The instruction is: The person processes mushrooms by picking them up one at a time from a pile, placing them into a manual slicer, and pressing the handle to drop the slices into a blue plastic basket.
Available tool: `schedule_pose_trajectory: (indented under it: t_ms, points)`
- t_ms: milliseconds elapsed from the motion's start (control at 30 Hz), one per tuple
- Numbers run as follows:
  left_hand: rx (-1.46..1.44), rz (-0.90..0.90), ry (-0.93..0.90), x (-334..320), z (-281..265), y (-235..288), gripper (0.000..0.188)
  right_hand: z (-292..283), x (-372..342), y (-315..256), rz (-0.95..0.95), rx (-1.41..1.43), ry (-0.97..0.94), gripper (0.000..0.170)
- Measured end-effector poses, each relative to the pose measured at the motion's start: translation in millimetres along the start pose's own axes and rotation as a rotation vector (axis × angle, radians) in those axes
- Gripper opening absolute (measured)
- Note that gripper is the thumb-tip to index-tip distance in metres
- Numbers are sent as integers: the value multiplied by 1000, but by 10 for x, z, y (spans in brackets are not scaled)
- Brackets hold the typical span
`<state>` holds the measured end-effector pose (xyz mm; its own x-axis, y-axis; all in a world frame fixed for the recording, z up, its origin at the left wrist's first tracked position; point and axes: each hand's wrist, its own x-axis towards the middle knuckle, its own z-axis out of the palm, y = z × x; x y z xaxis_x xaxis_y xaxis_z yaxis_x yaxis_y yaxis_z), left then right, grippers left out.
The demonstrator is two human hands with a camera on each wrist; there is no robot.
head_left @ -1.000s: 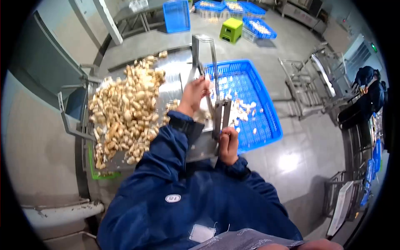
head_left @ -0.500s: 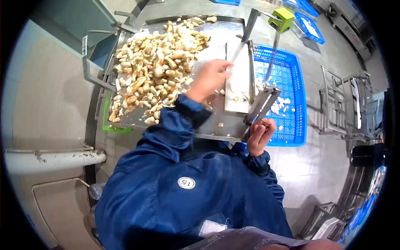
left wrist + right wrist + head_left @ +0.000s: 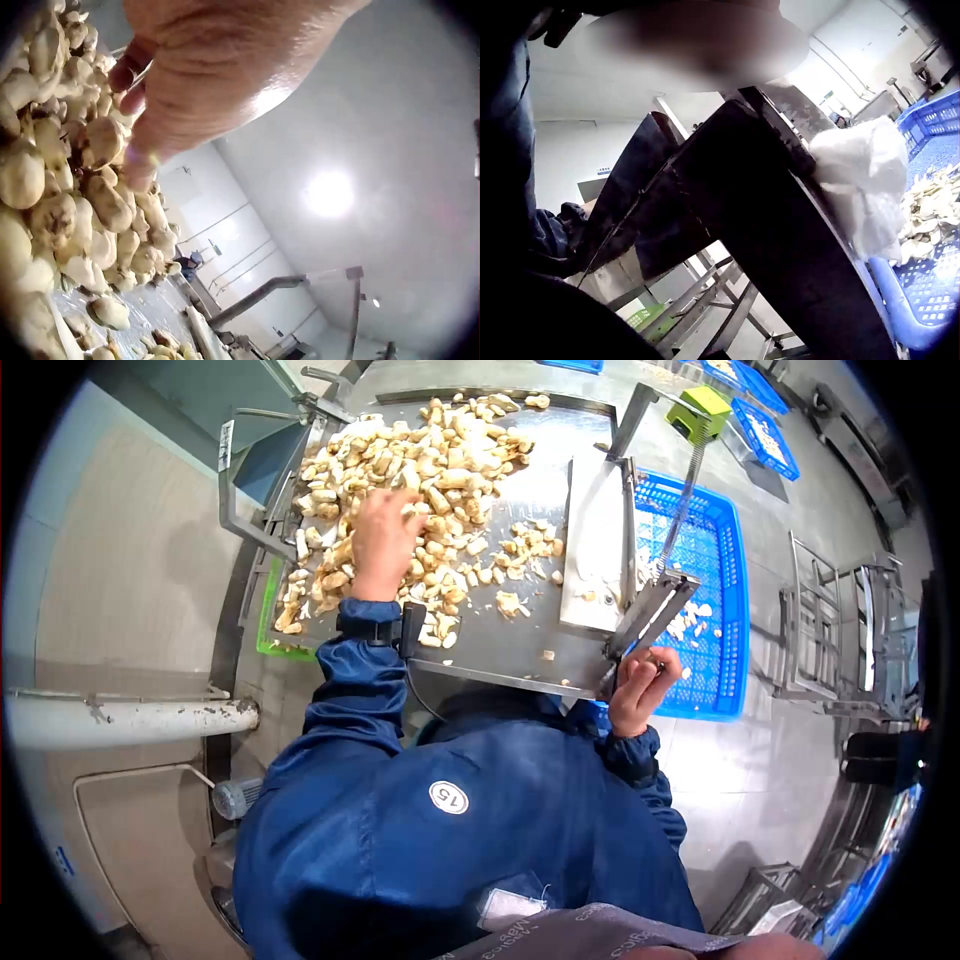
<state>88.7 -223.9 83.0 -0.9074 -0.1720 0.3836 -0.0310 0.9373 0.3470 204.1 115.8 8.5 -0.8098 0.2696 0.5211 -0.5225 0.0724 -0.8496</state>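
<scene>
The left hand (image 3: 385, 545) reaches palm-down over a heap of pale tan mushroom pieces (image 3: 450, 480) on a metal table (image 3: 490, 665). In the left wrist view its thumb and fingers (image 3: 139, 169) stand apart against the pieces (image 3: 109, 202); whether one is held is hidden. At the table's near right corner, the right hand (image 3: 642, 690) curls its fingers round the lower end of a metal lever (image 3: 655, 615). The right wrist view shows that hand only as a blur (image 3: 697, 45) above dark metal. Left of the lever lies a white board (image 3: 595, 550).
Right of the table, a blue basket (image 3: 742, 590) holds white slices. A coiled spring (image 3: 685, 495) rises above the lever. Small scraps (image 3: 530, 545) lie between heap and board. A green stool (image 3: 700, 412) stands beyond; metal racks (image 3: 815, 620) are at the right.
The left hand has moved left, from beside the lever over the board to the heap. The right hand stays at the lever, which has swung outward. The head view has shifted.
</scene>
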Motion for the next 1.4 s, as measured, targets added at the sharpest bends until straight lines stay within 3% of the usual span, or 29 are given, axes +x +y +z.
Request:
schedule_pose_trajectory:
  t_ms: [67,267,333,400,433,533,600,700,800,833,900,1000,1133,1200,1267,1367,1400]
  points:
    - [75,182,-102,-9,99,-5,29,-11,-17,14,11,25,-3,19]
    - [-140,223,-74,57,152,-80,13,-35,-20,13,33,-1,-37,17]
    - [-170,247,-58,86,133,-82,18,-48,-39,60,29,0,-53,17]
    - [-115,322,-137,25,82,43,24,-80,-55,101,16,-4,-69,17]
    - [-143,276,-195,-4,132,83,29,-72,-59,72,20,-28,-23,21]
    - [-8,373,-208,34,307,51,23,-41,29,-60,-59,-89,-23,17]
    - [-13,282,-303,34,333,100,20,-76,-15,-4,-20,-99,-16,18]
    - [-53,366,-272,47,323,167,19,-96,-4,-41,9,-116,-37,20]
    - [-6,268,-341,58,285,208,18,-117,5,-40,-6,-147,-44,19]
    - [-64,312,-270,114,253,211,15,-106,-7,-26,7,-120,-38,19]
    - [-44,227,-160,113,148,164,12,-131,-27,32,-12,-167,-45,17]
    - [-79,160,-72,180,85,6,11,-122,-49,90,8,-19,-66,20]
    - [-165,384,-175,145,59,136,18,-106,-37,77,-3,-2,-71,20]
    - [-190,346,-284,93,157,290,22,-103,-35,73,-22,-13,-54,19]
    - [177,474,-275,40,252,463,22,-133,-16,68,-47,-122,-63,16]
    - [60,369,-449,125,358,521,16,-101,-39,56,-39,-125,-49,17]
    - [-97,455,-339,161,442,411,17,-88,0,-51,-4,-92,-66,18]
